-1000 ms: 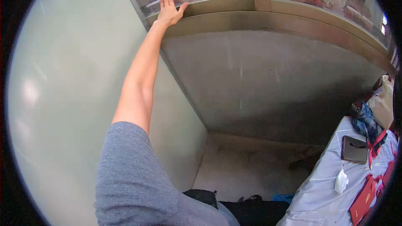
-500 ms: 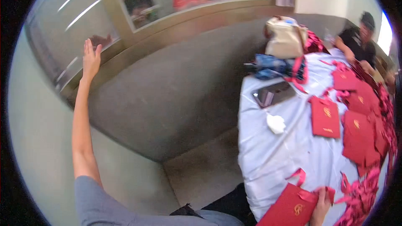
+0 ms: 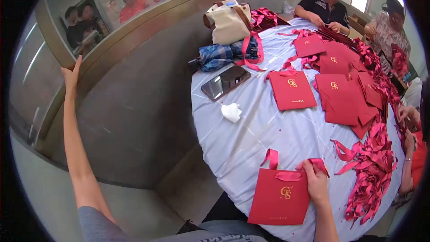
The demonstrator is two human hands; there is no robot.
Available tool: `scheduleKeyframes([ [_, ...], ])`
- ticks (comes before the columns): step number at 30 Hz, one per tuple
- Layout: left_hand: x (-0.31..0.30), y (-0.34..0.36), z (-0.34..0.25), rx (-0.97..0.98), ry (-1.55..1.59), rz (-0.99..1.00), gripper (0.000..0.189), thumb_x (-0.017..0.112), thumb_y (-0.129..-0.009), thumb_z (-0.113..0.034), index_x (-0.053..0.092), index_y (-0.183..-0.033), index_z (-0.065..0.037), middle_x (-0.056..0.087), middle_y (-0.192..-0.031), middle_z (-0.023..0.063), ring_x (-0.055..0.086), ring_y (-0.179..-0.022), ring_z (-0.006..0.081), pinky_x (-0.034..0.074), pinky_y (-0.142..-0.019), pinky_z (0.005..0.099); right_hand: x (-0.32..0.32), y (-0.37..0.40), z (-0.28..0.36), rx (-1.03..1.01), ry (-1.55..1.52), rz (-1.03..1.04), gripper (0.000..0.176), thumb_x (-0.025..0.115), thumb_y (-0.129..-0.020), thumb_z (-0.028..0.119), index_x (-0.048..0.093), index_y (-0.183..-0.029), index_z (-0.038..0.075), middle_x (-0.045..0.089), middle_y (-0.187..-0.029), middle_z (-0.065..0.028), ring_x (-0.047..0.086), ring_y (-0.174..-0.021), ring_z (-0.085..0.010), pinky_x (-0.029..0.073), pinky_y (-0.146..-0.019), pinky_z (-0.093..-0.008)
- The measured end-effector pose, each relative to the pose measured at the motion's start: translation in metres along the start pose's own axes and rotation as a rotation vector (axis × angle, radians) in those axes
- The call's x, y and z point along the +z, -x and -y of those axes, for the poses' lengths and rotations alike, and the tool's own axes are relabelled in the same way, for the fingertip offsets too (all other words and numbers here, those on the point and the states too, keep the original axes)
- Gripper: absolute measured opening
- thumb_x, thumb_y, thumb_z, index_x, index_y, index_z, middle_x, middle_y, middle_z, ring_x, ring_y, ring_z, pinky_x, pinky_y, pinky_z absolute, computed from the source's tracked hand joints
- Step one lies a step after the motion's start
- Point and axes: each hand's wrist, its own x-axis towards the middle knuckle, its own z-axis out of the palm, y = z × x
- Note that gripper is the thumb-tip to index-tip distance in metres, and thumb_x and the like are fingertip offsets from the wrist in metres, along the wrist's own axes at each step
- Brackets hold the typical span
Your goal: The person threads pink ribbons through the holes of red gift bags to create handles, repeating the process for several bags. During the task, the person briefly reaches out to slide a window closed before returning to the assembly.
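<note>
My left arm reaches out to the wall, and my left hand [image 3: 71, 77] is at the brown window frame [image 3: 58, 22], its thumb and fingers apart with nothing in them. Over the near part of the table, my right hand [image 3: 317, 184] is closed on a pink ribbon [image 3: 320, 166] at the upper right corner of a red gift bag [image 3: 274, 204]. Gold lettering faces up on that bag, and a loop of ribbon [image 3: 271, 157] stands at its top left. To the right of my right hand lies a heap of loose pink ribbons [image 3: 369, 175].
On the white-covered table [image 3: 233, 152] lie a crumpled tissue [image 3: 231, 112], a phone [image 3: 225, 83], a folded plaid umbrella [image 3: 217, 58], a cream tote bag [image 3: 230, 24] and piled red gift bags [image 3: 340, 94]. Several people sit around the far and right sides, including a person in black [image 3: 324, 11].
The view has turned right, so the table and red bags sit further left and more of the people show. My left thumb and fingers have spread; my right hand still grips the bag's ribbon.
</note>
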Motion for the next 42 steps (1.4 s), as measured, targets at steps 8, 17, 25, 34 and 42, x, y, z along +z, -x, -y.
scheduleKeyframes([
  [8,0.034,0.002,-0.047,-0.040,0.124,0.036,0.066,0.077,-0.069,-0.042,0.056,-0.112,0.003,0.058,-0.109,0.0095,0.055,-0.101,0.0200,0.040,-0.089,0.0308,-0.001,-0.003,-0.001,-0.002,0.072,0.042,0.033,0.051,-0.093,0.029,0.065,-0.083,0.000,0.063,-0.076,-0.0019,0.057,-0.072,-0.0087,0.045,-0.068,-0.0231],
  [17,0.121,-0.030,-0.042,-0.053,0.090,0.058,0.122,0.078,-0.058,-0.054,0.013,-0.132,0.019,0.018,-0.140,0.0298,0.016,-0.134,0.0331,0.013,-0.110,0.0373,-0.003,0.002,-0.004,-0.092,0.050,-0.009,0.033,0.052,-0.092,0.025,0.067,-0.080,-0.002,0.066,-0.070,-0.0085,0.062,-0.068,-0.0139,0.048,-0.067,-0.0269],
  [25,0.175,-0.039,-0.060,-0.075,0.047,0.121,0.134,0.076,-0.056,-0.060,0.001,-0.133,0.019,0.003,-0.144,0.0321,0.001,-0.138,0.0358,0.005,-0.112,0.0396,-0.003,0.002,-0.002,-0.032,0.048,0.060,0.033,0.050,-0.094,0.028,0.064,-0.084,0.000,0.062,-0.076,-0.0016,0.057,-0.073,-0.0090,0.046,-0.069,-0.0231],
  [34,0.169,-0.039,-0.044,0.091,-0.021,0.098,0.125,0.076,-0.059,-0.059,0.010,-0.136,0.015,0.020,-0.142,0.0275,0.021,-0.134,0.0318,0.018,-0.110,0.0372,0.000,0.003,-0.001,-0.085,0.021,0.013,0.029,0.052,-0.091,0.021,0.065,-0.081,-0.003,0.066,-0.071,-0.0100,0.064,-0.069,-0.0159,0.048,-0.068,-0.0281],
  [42,0.150,0.040,-0.139,0.321,0.457,0.249,0.064,0.055,-0.089,-0.038,0.035,-0.135,0.002,0.041,-0.136,0.0155,0.038,-0.126,0.0248,0.029,-0.103,0.0339,-0.011,0.003,0.004,-0.136,-0.017,0.015,0.032,0.048,-0.092,0.028,0.064,-0.084,0.001,0.064,-0.079,-0.0056,0.059,-0.079,-0.0132,0.045,-0.075,-0.0273],
])
